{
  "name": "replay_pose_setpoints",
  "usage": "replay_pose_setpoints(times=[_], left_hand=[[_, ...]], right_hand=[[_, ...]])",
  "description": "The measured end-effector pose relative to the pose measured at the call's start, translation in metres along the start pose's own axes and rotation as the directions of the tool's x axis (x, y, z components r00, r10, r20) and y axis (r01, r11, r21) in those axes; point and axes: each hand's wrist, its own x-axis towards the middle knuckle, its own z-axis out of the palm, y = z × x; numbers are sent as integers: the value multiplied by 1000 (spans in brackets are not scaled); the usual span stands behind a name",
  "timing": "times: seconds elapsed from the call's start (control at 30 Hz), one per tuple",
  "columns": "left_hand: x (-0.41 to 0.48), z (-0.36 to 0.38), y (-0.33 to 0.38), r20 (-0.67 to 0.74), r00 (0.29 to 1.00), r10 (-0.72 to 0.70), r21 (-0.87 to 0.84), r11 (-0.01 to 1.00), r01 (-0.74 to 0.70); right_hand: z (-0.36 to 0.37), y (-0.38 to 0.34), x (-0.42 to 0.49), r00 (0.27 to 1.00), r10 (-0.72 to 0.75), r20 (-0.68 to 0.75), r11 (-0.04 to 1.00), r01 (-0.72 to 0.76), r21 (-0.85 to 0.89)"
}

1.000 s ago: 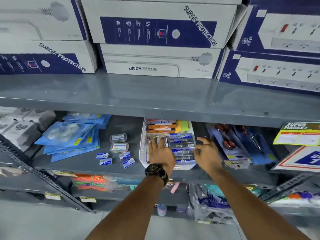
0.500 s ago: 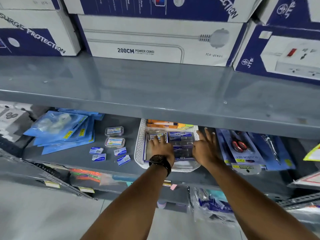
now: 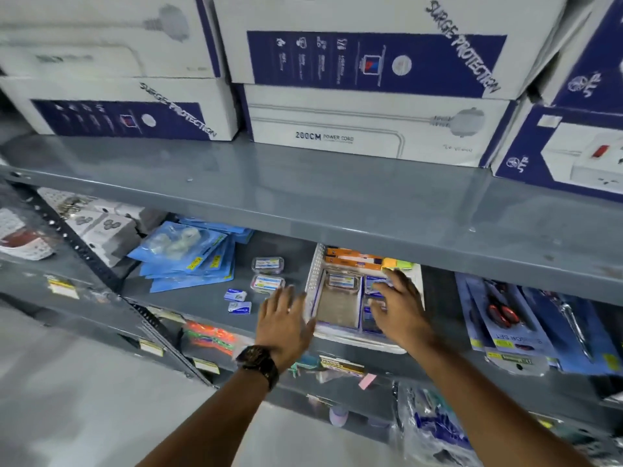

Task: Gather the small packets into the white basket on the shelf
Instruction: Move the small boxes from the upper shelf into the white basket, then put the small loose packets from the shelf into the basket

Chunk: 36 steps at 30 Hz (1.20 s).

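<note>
The white basket (image 3: pixel 313 268) stands on the lower grey shelf and holds clear cases, blue packets and orange boxes. My right hand (image 3: pixel 399 306) rests flat over the packets in the basket's right half, fingers spread. My left hand (image 3: pixel 285 323), with a dark watch on the wrist, hovers open just left of the basket's front corner. Two small blue-and-white packets (image 3: pixel 238 301) lie on the shelf left of my left hand. Behind them sit two clear cases (image 3: pixel 267 274). Any packets under my left hand are hidden.
A fan of blue blister packs (image 3: pixel 188 259) lies at the left of the shelf. Scissor sets (image 3: pixel 512 318) lie to the right of the basket. The upper shelf edge (image 3: pixel 303 210) overhangs the basket's back. Large power-strip boxes (image 3: pixel 367 62) fill the top shelf.
My left hand has come out of the basket and moved left over the shelf. My right hand has shifted onto the packets inside the basket. The camera has tilted up.
</note>
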Motion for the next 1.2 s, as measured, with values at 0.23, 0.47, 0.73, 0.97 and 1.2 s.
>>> replay_pose_setpoints(times=[0.23, 0.47, 0.73, 0.97, 1.2], left_hand=[[-15, -15, -104, -38, 996, -86, 2, 996, 87], [-2, -13, -184, 71, 990, -119, -48, 991, 122], [24, 13, -224, 143, 989, -26, -112, 993, 43], [22, 25, -220, 47, 994, 98, -140, 986, -91], [18, 28, -191, 116, 988, 100, -161, 984, -80]], right_hand=[[36, -90, 31, 977, -206, 55, 975, 200, 95], [95, -170, 52, 941, -276, 195, 959, 257, 119], [157, -207, 68, 841, -235, 488, 948, 310, -77], [155, -208, 65, 866, -235, 441, 948, 304, -92], [87, -166, 42, 979, -159, 124, 987, 157, 29]])
